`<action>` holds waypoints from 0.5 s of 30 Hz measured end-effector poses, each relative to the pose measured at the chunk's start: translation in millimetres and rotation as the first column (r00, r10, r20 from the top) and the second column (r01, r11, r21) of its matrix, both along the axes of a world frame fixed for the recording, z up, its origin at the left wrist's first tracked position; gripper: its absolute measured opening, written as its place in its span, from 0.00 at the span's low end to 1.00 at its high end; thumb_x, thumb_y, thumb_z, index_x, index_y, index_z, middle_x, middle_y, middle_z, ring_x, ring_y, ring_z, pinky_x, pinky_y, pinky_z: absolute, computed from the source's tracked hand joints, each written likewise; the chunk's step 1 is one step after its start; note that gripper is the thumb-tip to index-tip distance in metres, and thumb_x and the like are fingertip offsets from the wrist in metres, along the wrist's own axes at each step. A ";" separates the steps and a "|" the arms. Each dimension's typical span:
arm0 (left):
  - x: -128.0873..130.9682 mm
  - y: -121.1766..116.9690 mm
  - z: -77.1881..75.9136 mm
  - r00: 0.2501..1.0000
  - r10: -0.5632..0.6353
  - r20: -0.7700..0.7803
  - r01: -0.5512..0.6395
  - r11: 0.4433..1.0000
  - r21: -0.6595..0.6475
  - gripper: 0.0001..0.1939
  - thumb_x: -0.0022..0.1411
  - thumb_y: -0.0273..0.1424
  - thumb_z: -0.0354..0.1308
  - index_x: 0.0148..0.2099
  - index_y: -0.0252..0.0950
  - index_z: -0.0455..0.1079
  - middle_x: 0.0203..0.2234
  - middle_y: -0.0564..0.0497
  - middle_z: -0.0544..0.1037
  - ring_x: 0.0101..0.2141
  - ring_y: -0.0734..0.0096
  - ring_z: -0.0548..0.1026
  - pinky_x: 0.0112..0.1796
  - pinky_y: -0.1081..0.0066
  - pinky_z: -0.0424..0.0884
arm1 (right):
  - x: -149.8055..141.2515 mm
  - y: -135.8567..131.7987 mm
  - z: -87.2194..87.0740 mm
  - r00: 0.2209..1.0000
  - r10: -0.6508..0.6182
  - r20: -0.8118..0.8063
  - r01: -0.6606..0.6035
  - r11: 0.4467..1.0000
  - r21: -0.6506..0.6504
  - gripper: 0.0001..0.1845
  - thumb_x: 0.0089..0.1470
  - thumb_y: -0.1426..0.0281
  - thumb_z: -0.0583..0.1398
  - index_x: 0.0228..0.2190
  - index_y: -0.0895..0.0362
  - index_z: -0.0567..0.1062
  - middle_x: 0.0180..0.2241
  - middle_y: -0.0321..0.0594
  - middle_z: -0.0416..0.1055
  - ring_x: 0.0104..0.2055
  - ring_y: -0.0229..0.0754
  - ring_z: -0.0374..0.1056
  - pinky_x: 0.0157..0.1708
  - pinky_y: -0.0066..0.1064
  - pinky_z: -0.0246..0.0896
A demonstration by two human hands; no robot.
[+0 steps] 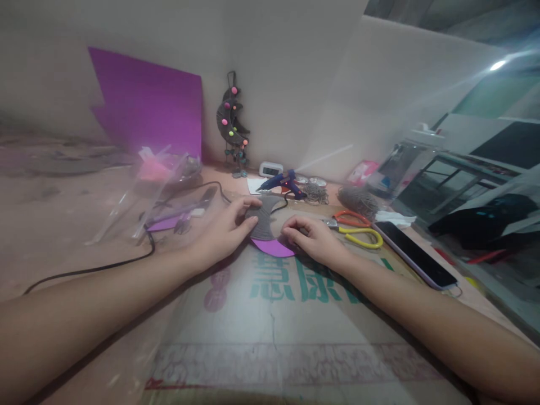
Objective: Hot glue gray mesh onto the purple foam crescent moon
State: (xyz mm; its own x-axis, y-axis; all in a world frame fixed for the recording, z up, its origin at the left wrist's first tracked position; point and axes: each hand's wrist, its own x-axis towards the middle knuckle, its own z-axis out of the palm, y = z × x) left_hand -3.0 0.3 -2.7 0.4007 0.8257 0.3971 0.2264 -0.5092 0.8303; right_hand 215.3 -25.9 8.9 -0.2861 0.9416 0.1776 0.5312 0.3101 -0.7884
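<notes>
A crescent wrapped in grey yarn (265, 216) lies on the cardboard in front of me, with a curved piece of purple foam or paper (274, 247) showing along its lower edge. My left hand (236, 225) grips the crescent's left side between thumb and fingers. At its right, close to the purple piece's tip, my right hand (307, 236) has its fingertips pinched together; what they hold, if anything, is too small to make out. Just behind the crescent stands a blue glue gun (280, 181) with a red light and a clear glue stick. Scissors (356, 228) with orange and yellow handles lie beyond my right hand.
Purple sheets (156, 107) lean on the wall beside a hanging decorated moon (230, 118). A small clock (270, 169), a grey yarn ball (358, 201) and a plastic bottle (396, 163) stand behind. A phone (415, 253) lies right; a black cord (105, 270) crosses left.
</notes>
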 end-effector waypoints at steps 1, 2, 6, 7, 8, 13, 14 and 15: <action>0.6 1.3 -0.8 0.999 -0.016 0.046 0.018 0.999 -0.046 0.19 0.63 0.32 0.50 0.56 0.38 0.59 0.46 0.46 0.73 0.45 0.65 0.73 0.45 0.65 0.69 | -0.2 -0.5 0.1 1.000 -0.009 -0.015 0.009 1.000 -0.001 0.12 0.56 0.61 0.56 0.28 0.57 0.70 0.23 0.34 0.70 0.24 0.35 0.64 0.25 0.27 0.58; 1.0 2.5 -1.0 0.995 -0.020 0.095 0.029 0.995 -0.093 0.22 0.62 0.32 0.52 0.58 0.39 0.57 0.45 0.46 0.74 0.44 0.66 0.74 0.43 0.65 0.71 | -0.2 -0.8 0.2 0.999 -0.021 -0.027 0.020 1.000 -0.002 0.13 0.57 0.60 0.55 0.28 0.56 0.69 0.23 0.34 0.70 0.24 0.35 0.64 0.25 0.27 0.58; 0.2 8.1 3.1 0.981 0.045 0.186 0.017 0.947 -0.322 0.27 0.59 0.34 0.57 0.59 0.39 0.56 0.33 0.50 0.78 0.29 0.71 0.76 0.31 0.70 0.73 | 2.6 1.6 -1.1 0.993 -0.069 -0.099 0.077 0.993 0.086 0.14 0.58 0.58 0.54 0.31 0.56 0.68 0.25 0.34 0.68 0.26 0.36 0.66 0.29 0.27 0.60; -0.7 9.9 4.3 0.977 0.065 0.203 0.016 0.928 -0.373 0.26 0.58 0.34 0.58 0.58 0.38 0.58 0.30 0.51 0.77 0.25 0.73 0.75 0.28 0.71 0.73 | 3.8 2.9 -1.7 0.988 -0.078 -0.130 0.093 0.990 0.110 0.15 0.58 0.57 0.54 0.32 0.56 0.67 0.26 0.34 0.68 0.27 0.36 0.66 0.29 0.27 0.60; -1.6 11.7 5.0 0.970 0.085 0.227 0.017 0.911 -0.411 0.24 0.58 0.34 0.59 0.55 0.37 0.60 0.29 0.51 0.77 0.23 0.74 0.74 0.27 0.72 0.72 | 5.1 4.2 -2.2 0.983 -0.082 -0.166 0.104 0.987 0.125 0.15 0.58 0.56 0.54 0.32 0.56 0.67 0.26 0.34 0.67 0.28 0.36 0.66 0.30 0.28 0.61; -2.6 14.8 1.8 0.941 0.075 0.331 0.086 0.890 -0.447 0.19 0.57 0.39 0.60 0.47 0.35 0.67 0.37 0.46 0.78 0.31 0.72 0.77 0.33 0.71 0.75 | 8.8 7.7 -2.6 0.964 -0.031 -0.263 0.068 0.989 0.130 0.19 0.59 0.54 0.52 0.34 0.57 0.68 0.26 0.36 0.67 0.27 0.36 0.64 0.30 0.29 0.61; -1.8 13.3 0.9 0.943 0.036 0.330 0.120 0.891 -0.438 0.19 0.58 0.40 0.60 0.47 0.34 0.67 0.39 0.45 0.78 0.32 0.71 0.77 0.35 0.69 0.75 | 8.3 7.0 -1.9 0.972 -0.034 -0.233 0.063 0.991 0.119 0.18 0.58 0.54 0.53 0.34 0.57 0.69 0.27 0.37 0.68 0.28 0.37 0.64 0.31 0.29 0.61; -0.9 11.3 0.1 0.944 0.000 0.330 0.150 0.891 -0.429 0.20 0.58 0.41 0.59 0.48 0.35 0.67 0.40 0.45 0.77 0.34 0.70 0.77 0.36 0.68 0.75 | 7.4 5.6 -1.0 0.981 -0.041 -0.191 0.062 0.993 0.104 0.17 0.57 0.56 0.55 0.34 0.58 0.71 0.28 0.38 0.70 0.29 0.38 0.65 0.32 0.30 0.61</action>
